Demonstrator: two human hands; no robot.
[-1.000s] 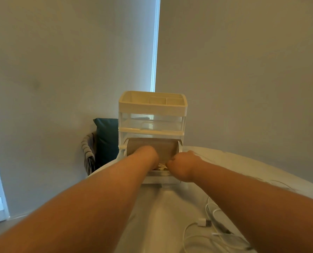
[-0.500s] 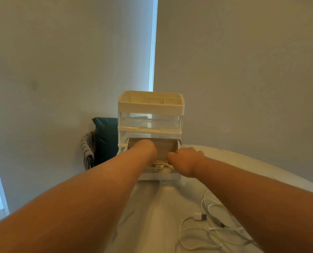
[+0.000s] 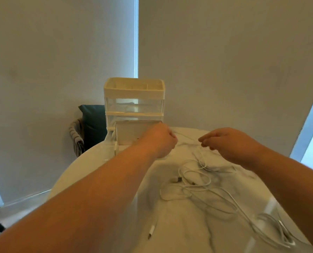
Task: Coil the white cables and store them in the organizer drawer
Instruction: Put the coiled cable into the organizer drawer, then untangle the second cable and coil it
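Note:
A cream and clear organizer (image 3: 133, 99) stands at the far edge of the white round table (image 3: 179, 225), its bottom drawer (image 3: 133, 133) pulled out toward me. Just right of the drawer, my left hand (image 3: 161, 143) is curled round one end of a thin white cable (image 3: 186, 138). My right hand (image 3: 226, 143) pinches the same cable a short way along. From there it drops into a loose tangle of white cables (image 3: 194, 179) on the table. My left forearm hides the inside of the drawer.
A loose white connector (image 3: 151, 231) lies near the table's front. More white cable (image 3: 279, 229) trails to the lower right. A chair with a dark cushion (image 3: 92, 123) stands behind the table on the left. Roller blinds cover the wall behind.
Both hands have come out of the drawer and moved right, over the table. A white cable is now stretched between them. The view has tilted down.

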